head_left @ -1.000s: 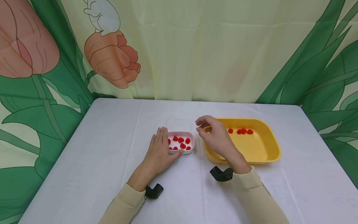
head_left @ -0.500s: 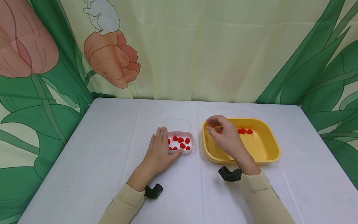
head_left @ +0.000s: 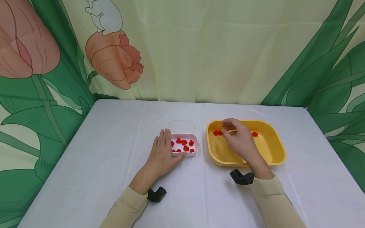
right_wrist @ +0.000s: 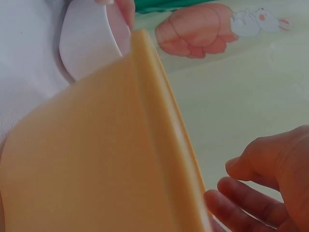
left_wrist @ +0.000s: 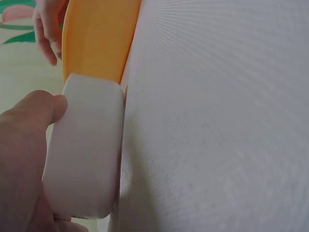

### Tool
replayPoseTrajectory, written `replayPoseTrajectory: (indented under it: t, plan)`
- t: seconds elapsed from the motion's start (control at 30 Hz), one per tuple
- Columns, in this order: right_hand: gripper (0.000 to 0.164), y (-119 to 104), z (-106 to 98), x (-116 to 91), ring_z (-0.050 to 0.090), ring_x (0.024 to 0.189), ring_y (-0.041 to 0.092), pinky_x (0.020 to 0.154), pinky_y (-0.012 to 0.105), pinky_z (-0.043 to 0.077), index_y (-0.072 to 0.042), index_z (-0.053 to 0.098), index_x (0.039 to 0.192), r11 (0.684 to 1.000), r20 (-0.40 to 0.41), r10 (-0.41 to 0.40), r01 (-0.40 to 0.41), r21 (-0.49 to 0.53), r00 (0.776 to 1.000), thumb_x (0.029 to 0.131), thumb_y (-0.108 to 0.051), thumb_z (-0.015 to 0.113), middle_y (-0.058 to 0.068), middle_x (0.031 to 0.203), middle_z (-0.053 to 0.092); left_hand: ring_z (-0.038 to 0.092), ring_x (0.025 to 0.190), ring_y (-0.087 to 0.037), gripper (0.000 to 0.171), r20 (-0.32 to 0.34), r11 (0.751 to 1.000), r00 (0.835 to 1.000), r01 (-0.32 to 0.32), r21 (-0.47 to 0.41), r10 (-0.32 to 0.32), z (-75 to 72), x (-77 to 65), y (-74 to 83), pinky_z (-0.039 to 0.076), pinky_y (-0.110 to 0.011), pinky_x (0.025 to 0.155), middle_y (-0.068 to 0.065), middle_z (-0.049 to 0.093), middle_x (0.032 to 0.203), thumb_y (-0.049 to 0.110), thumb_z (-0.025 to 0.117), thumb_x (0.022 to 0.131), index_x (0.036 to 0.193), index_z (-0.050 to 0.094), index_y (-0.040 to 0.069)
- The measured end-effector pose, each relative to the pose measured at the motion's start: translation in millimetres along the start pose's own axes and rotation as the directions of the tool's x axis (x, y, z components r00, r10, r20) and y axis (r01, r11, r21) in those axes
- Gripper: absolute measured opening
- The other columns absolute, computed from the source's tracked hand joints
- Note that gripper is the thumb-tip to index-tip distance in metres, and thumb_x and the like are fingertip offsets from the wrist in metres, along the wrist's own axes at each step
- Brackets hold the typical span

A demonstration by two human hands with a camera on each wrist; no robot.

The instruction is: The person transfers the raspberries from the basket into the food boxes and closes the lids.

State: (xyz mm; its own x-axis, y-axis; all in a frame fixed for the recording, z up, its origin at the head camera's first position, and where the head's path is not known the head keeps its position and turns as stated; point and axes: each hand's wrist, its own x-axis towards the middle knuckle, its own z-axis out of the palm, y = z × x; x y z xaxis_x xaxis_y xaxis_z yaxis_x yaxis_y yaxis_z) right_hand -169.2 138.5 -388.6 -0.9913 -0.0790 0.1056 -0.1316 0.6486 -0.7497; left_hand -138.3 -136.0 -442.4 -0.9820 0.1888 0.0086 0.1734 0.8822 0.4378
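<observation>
In the head view, my left hand (head_left: 162, 153) lies along the left side of a small white box (head_left: 194, 152), fingers straight. Its thumb (left_wrist: 59, 107) touches the near rim in the left wrist view. Several small red berry-like pieces (head_left: 186, 148) sit in the box. My right hand (head_left: 239, 137) is over a yellow basin (head_left: 253, 152), thumb and fingers loosely bent and apart. Nothing shows between them in the right wrist view. Red pieces (head_left: 215, 133) lie left of this hand, with another red piece (head_left: 255, 134) to its right; the part of the basin under the hand is hidden.
A clear lid-like panel (head_left: 182, 126) shows faintly behind the white box. Both containers stand on a white-covered table (head_left: 114, 177), with a small gap between them. A printed curtain (head_left: 182, 63) hangs along the table's back edge.
My right hand has moved right, from the basin's left rim to over its middle. Red pieces at the left have come into sight, while the middle ones are now covered. The left hand keeps its place.
</observation>
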Motion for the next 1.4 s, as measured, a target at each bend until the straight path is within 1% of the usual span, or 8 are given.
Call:
replayPoseTrajectory:
  t: [0.1, 0.27, 0.47, 0.7, 0.9, 1.13, 1.3, 1.4]
  plan:
    - [0.03, 4, -2, 0, 0.058, 0.111, 0.027, 0.096, 0.047, 0.053, -0.007, 0.06, 0.126, 1.0, -0.011, 0.02, -0.02, -0.004, 1.0, 0.097, -0.013, 0.058, 0.011, 0.123, 0.064, 0.01, 0.155, -0.036, 0.105, 0.0, 1.0, 1.0, -0.002, 0.003, 0.002, -0.3, 0.1, 0.3, 0.013, -0.053, 0.125, -0.021, 0.017, 0.164, 0.055, 0.065, 0.087, 0.156, 0.013, -0.004]
    - [0.03, 12, -2, 3, 0.058, 0.11, 0.029, 0.096, 0.048, 0.054, -0.005, 0.059, 0.126, 0.999, -0.024, 0.021, -0.022, -0.031, 0.999, 0.096, -0.009, 0.06, 0.014, 0.122, 0.064, 0.011, 0.155, -0.036, 0.105, -0.003, 1.0, 1.0, -0.002, 0.004, 0.002, 0.2, 0.0, 0.5, 0.012, -0.053, 0.125, -0.021, 0.018, 0.164, 0.055, 0.065, 0.087, 0.156, 0.013, -0.004]
    - [0.029, 18, -1, 6, 0.057, 0.108, 0.029, 0.094, 0.047, 0.055, -0.004, 0.06, 0.125, 0.996, -0.003, 0.055, -0.055, -0.064, 0.999, 0.096, -0.007, 0.058, 0.015, 0.122, 0.064, 0.011, 0.155, -0.036, 0.104, -0.007, 1.0, 1.0, -0.004, 0.003, 0.004, 0.8, -0.3, 0.3, 0.013, -0.053, 0.125, -0.021, 0.018, 0.164, 0.055, 0.065, 0.087, 0.156, 0.014, -0.004]
    - [0.03, 21, 2, 11, 0.056, 0.109, 0.033, 0.098, 0.048, 0.052, -0.002, 0.06, 0.124, 0.989, 0.018, 0.103, -0.101, -0.112, 0.994, 0.094, -0.004, 0.057, 0.017, 0.121, 0.063, 0.011, 0.155, -0.036, 0.105, -0.011, 1.0, 1.0, -0.01, -0.003, 0.01, 1.2, -0.3, -0.2, 0.013, -0.054, 0.125, -0.021, 0.019, 0.164, 0.056, 0.065, 0.086, 0.156, 0.014, -0.004]
    - [0.03, 25, 3, 14, 0.055, 0.107, 0.033, 0.098, 0.048, 0.052, -0.001, 0.06, 0.123, 0.978, 0.069, 0.135, -0.122, -0.166, 0.988, 0.094, -0.004, 0.06, 0.019, 0.121, 0.061, 0.011, 0.154, -0.036, 0.105, -0.012, 1.0, 1.0, -0.013, -0.001, 0.013, 1.2, -0.2, -0.8, 0.013, -0.054, 0.125, -0.021, 0.019, 0.164, 0.055, 0.065, 0.087, 0.156, 0.014, -0.004]
    - [0.03, 23, 2, 17, 0.055, 0.1, 0.033, 0.093, 0.046, 0.054, 0.001, 0.061, 0.123, 0.971, 0.123, 0.132, -0.103, -0.216, 0.984, 0.092, -0.002, 0.061, 0.022, 0.121, 0.062, 0.012, 0.154, -0.036, 0.104, -0.01, 1.0, 1.0, -0.017, 0.0, 0.017, 1.8, -0.2, -0.7, 0.013, -0.054, 0.125, -0.022, 0.019, 0.164, 0.055, 0.065, 0.087, 0.156, 0.014, -0.005]
    - [0.032, 23, 3, 21, 0.053, 0.102, 0.033, 0.094, 0.046, 0.054, 0.002, 0.06, 0.124, 0.963, 0.169, 0.16, -0.116, -0.244, 0.973, 0.092, 0.0, 0.061, 0.022, 0.122, 0.061, 0.011, 0.154, -0.036, 0.104, -0.007, 1.0, 1.0, -0.011, 0.007, 0.011, 1.7, -0.1, -0.3, 0.013, -0.054, 0.125, -0.022, 0.019, 0.164, 0.055, 0.065, 0.087, 0.156, 0.014, -0.004]
    - [0.032, 24, 4, 23, 0.052, 0.101, 0.033, 0.092, 0.045, 0.054, 0.002, 0.06, 0.123, 0.96, 0.187, 0.168, -0.117, -0.255, 0.968, 0.091, 0.001, 0.061, 0.021, 0.119, 0.06, 0.012, 0.154, -0.036, 0.104, -0.011, 1.0, 1.0, -0.006, 0.008, 0.006, 1.4, 0.2, 0.0, 0.014, -0.053, 0.125, -0.021, 0.019, 0.164, 0.055, 0.065, 0.087, 0.156, 0.014, -0.004]
